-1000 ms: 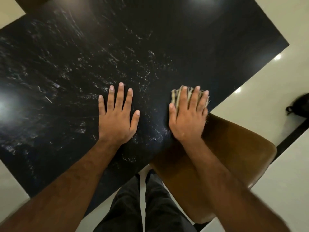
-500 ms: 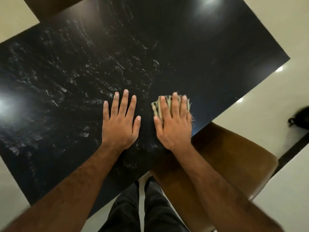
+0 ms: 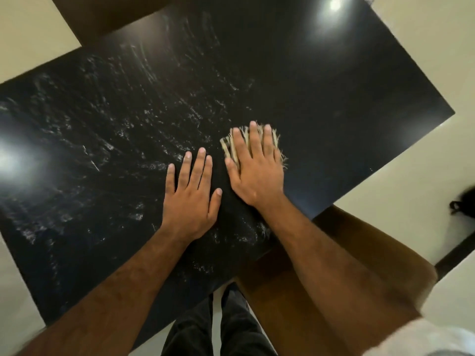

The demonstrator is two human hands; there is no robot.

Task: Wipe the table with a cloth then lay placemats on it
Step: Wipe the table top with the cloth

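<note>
Cloth (image 3: 229,148) farther across streaked black table (image 3: 334,78)

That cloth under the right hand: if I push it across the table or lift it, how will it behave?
Probably floppy: the cloth lies flat under the right hand, with frayed threads sticking out at its edge. Likely light: the hand nearly covers it. It should slide easily on the glossy table, though the smeary streaks may add drag.

You're looking at a glossy black table (image 3: 334,86), mirror-smooth where light reflects, dulled elsewhere by whitish streaks. Your cloth (image 3: 227,147) is coarse woven fabric with frayed fringe. The cream floor (image 3: 398,181) shines like polished tile
</note>
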